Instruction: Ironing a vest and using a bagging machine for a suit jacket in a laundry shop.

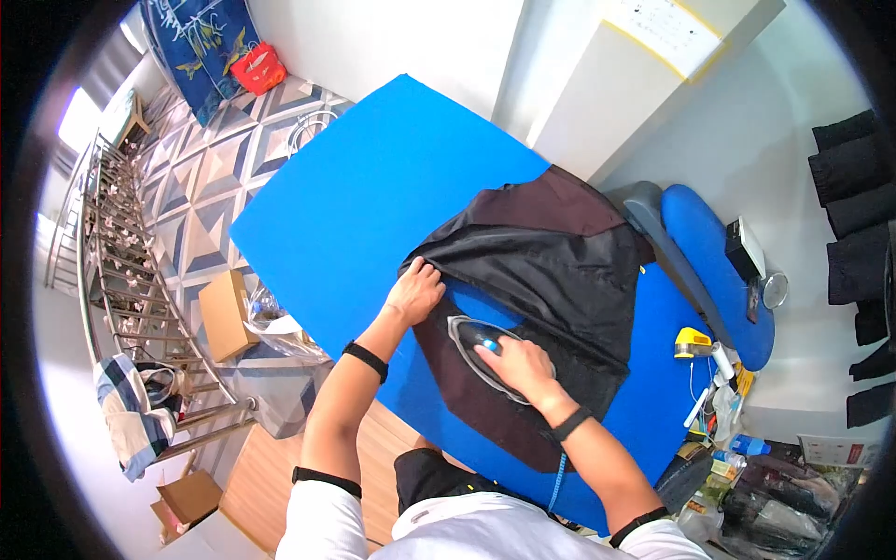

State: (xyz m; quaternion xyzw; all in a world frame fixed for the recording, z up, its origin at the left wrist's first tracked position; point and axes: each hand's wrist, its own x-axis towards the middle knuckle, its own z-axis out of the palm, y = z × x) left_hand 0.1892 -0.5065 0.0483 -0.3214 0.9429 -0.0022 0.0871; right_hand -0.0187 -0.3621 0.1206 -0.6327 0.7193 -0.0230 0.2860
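A dark garment (560, 273), black with maroon-brown panels, lies spread over a blue-covered ironing table (357, 175). My right hand (521, 364) grips a clothes iron (465, 336) with a pale rim around its soleplate. The iron rests on the garment's near part, its pointed end toward the upper left. My left hand (416, 290) holds the garment's left edge, fingers bent down on the fabric. Between the garment's near and far parts, a patch of the blue cover shows. The handle of the iron is mostly hidden under my right hand.
A blue padded sleeve board (700, 252) stands at the right, with a box (745, 248) on it. Beside it are a yellow device (693, 343) and cluttered small items. A blue tape measure (558, 483) hangs near my waist. Left are a cardboard box (227, 315) and metal railing (133, 280).
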